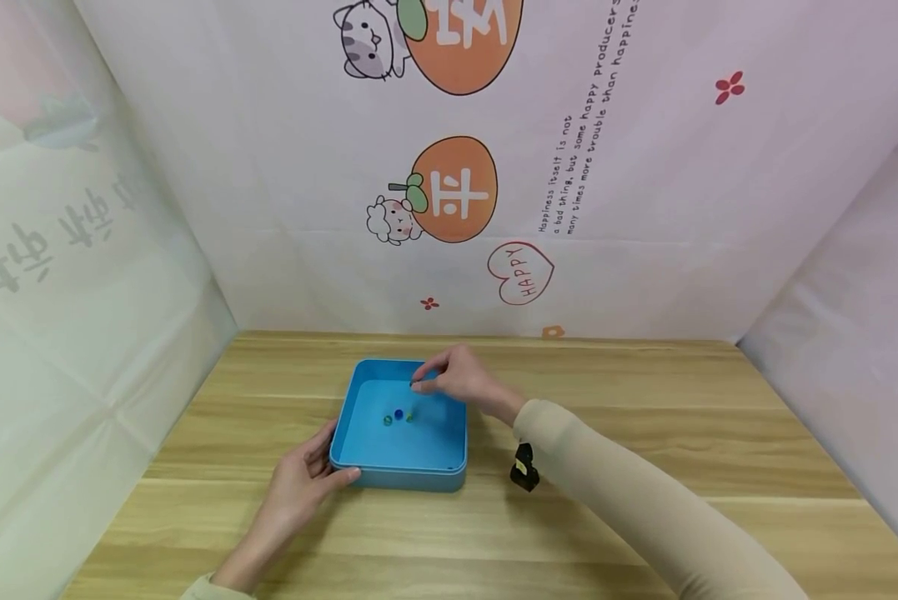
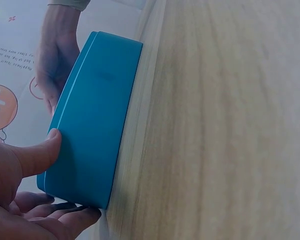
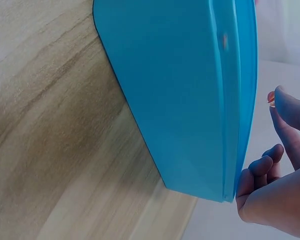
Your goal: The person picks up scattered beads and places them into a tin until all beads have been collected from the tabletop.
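A shallow blue square box [image 1: 399, 479] sits on the wooden table. Inside it, a green glass marble [image 1: 388, 421], a dark blue marble [image 1: 398, 414] and a yellow-green marble [image 1: 409, 417] lie close together near the middle. My left hand [image 1: 298, 483] grips the box's near left corner. In the left wrist view its thumb [image 2: 42, 152] presses the wall and its fingers [image 2: 75, 220] lie along the adjoining side. Over the box's far right part, my right hand [image 1: 459, 375] pinches a small clear marble with orange in it [image 3: 271, 99] between thumb and forefinger.
A small black object with a yellow mark [image 1: 524, 468] shows beside the right sleeve, right of the box. White printed cloth [image 1: 629, 275] hangs behind the table's far edge and along both sides. Bare wood [image 1: 644, 392] shows to the right.
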The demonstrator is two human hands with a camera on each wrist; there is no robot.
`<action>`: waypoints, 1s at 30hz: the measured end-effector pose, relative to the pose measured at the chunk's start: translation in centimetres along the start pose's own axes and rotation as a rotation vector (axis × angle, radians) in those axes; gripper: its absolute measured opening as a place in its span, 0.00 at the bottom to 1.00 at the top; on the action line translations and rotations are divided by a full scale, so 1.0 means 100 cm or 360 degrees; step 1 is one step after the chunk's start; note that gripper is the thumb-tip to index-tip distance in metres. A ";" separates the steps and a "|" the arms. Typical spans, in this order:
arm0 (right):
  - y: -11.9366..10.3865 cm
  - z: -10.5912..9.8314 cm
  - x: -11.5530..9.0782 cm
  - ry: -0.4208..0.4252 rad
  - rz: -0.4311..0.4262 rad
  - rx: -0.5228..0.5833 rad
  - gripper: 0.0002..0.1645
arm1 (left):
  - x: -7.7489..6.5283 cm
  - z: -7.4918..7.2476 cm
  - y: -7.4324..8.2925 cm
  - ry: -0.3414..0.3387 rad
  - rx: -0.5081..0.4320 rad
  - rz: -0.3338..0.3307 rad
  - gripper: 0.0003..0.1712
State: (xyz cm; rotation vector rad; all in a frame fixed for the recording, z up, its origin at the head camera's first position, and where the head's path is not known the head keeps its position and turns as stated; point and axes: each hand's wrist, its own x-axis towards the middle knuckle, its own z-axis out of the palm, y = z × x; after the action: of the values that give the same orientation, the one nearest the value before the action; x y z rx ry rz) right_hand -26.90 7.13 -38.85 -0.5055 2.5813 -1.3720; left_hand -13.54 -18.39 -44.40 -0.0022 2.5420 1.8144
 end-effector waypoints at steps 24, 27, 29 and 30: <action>0.001 -0.017 -0.027 0.0134 -0.0049 0.0157 0.09 | 0.001 0.001 0.001 -0.0014 0.0006 0.0004 0.49; 0.006 -0.026 -0.045 0.0125 -0.0066 0.0148 0.08 | 0.001 0.001 0.001 -0.0017 0.0005 0.0003 0.49; 0.010 -0.033 -0.058 0.0123 -0.0087 0.0136 0.08 | 0.001 0.000 0.001 -0.0018 0.0001 0.0007 0.49; 0.012 -0.035 -0.065 0.0127 -0.0095 0.0129 0.08 | 0.001 0.000 0.001 -0.0017 0.0000 0.0006 0.49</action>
State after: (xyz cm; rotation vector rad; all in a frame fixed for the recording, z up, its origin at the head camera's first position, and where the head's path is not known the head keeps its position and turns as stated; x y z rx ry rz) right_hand -22.22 12.92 -37.93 -0.5292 2.5792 -1.5397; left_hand -13.67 -18.39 -44.34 0.0124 2.5368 1.8104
